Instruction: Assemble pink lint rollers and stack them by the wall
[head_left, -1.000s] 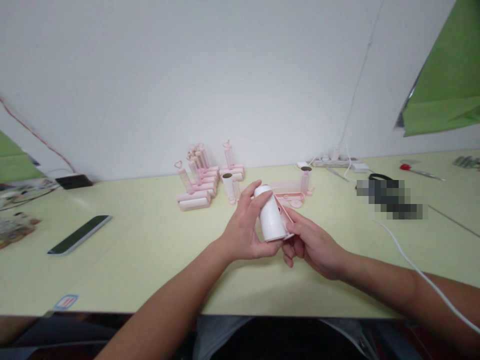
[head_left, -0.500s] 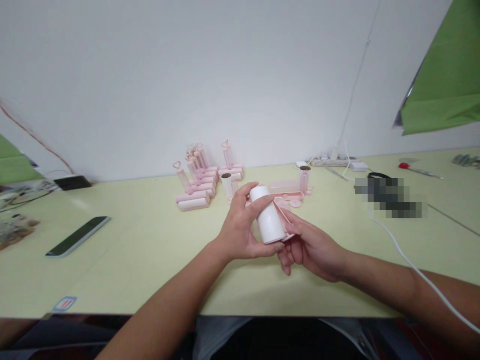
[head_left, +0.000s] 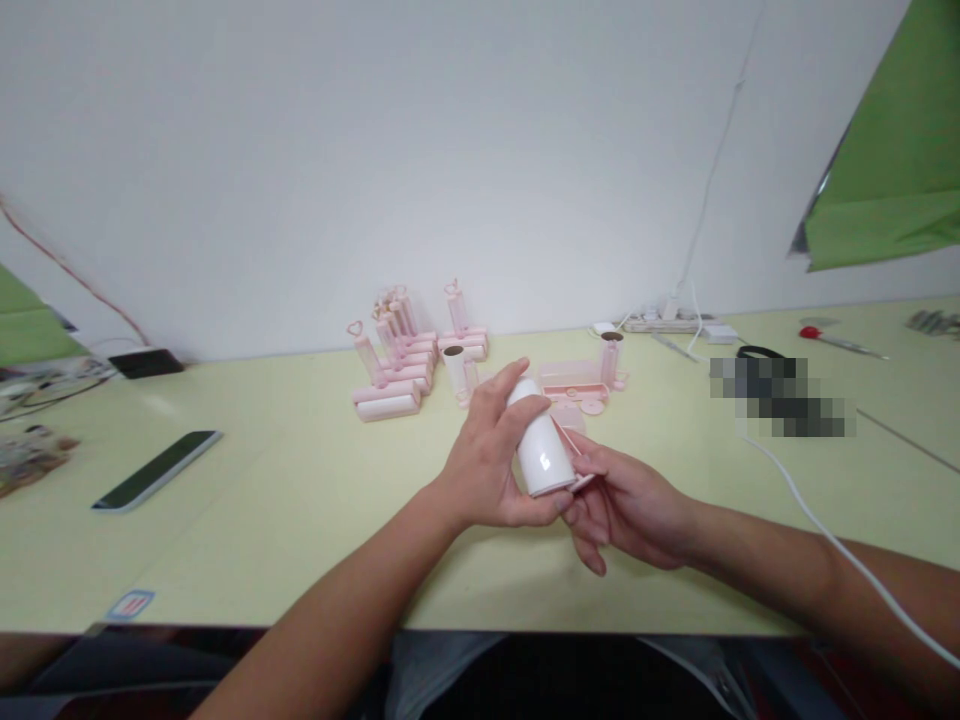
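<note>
My left hand (head_left: 487, 455) grips a white lint roller roll (head_left: 544, 452) by its two ends, fingers over the upper end and thumb at the lower end. The roll is tilted above the table. Behind its right side shows a thin pink casing (head_left: 574, 450), with my right hand (head_left: 626, 495) closed on it. Roll and casing are held against each other; how far one sits inside the other is hidden. Just beyond my hands lie an open pink casing (head_left: 577, 393) and loose pink parts (head_left: 592, 407).
Several pink lint rollers (head_left: 386, 398) stand in a group near the wall. One roll (head_left: 454, 370) stands upright beside them, another pink one (head_left: 611, 360) at right. A phone (head_left: 157, 472) lies left. A white cable (head_left: 817, 525) crosses over my right forearm; a power strip (head_left: 667, 323) lies behind.
The roll and casing have shifted slightly right and down with my hands. My left fingers have lifted a little at the roll's top end. The rest looks the same.
</note>
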